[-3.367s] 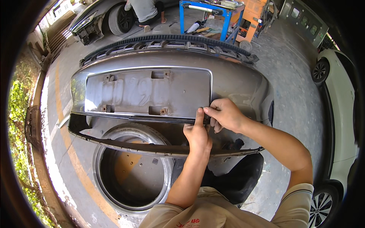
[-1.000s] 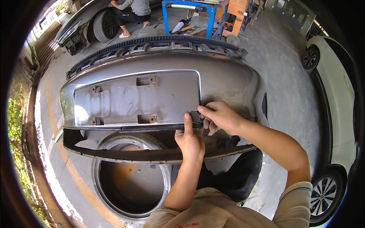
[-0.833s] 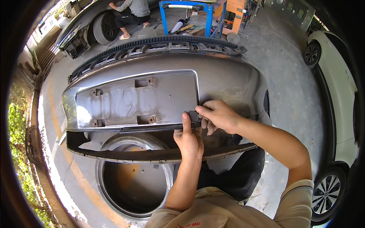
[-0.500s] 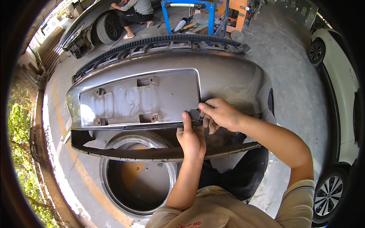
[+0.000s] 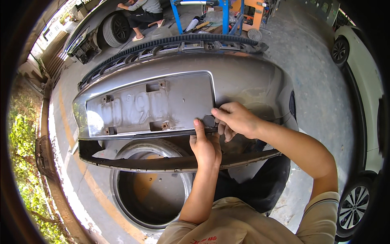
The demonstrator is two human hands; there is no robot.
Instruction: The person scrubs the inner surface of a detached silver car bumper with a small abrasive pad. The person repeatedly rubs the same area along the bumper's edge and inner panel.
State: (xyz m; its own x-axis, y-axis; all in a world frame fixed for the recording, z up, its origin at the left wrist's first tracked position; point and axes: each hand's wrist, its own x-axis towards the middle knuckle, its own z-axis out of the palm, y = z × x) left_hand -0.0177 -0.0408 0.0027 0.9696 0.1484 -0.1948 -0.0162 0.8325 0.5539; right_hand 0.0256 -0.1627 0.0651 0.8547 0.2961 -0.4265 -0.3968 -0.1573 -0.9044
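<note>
A grey-brown car bumper (image 5: pixel 248 73) lies across in front of me, its number-plate recess (image 5: pixel 138 110) facing up with a bright trim strip (image 5: pixel 212 87) along the top and right side. At the recess's lower right corner, my left hand (image 5: pixel 206 146) clasps the bumper's lower edge, thumb on top and fingers underneath. Close beside it, my right hand (image 5: pixel 235 120) is closed at the right edge, its thumb tip against the trim and its fingers curled below. What lies between those fingers is hidden. A dark round piece (image 5: pixel 209 120) sits between my two thumbs.
Under the bumper stands a round wheel rim (image 5: pixel 122 195). A black slatted strip (image 5: pixel 195 38) runs along the bumper's far side. Beyond are a blue stand (image 5: pixel 225 16), an orange cart (image 5: pixel 256 16) and a person (image 5: pixel 142 14) crouching by a dark car (image 5: pixel 87 24). A pale car (image 5: pixel 367 110) stands right.
My right thumb has shifted slightly, and more of the dark round piece shows. Both hands stay at the same corner; the whole view has moved a little.
</note>
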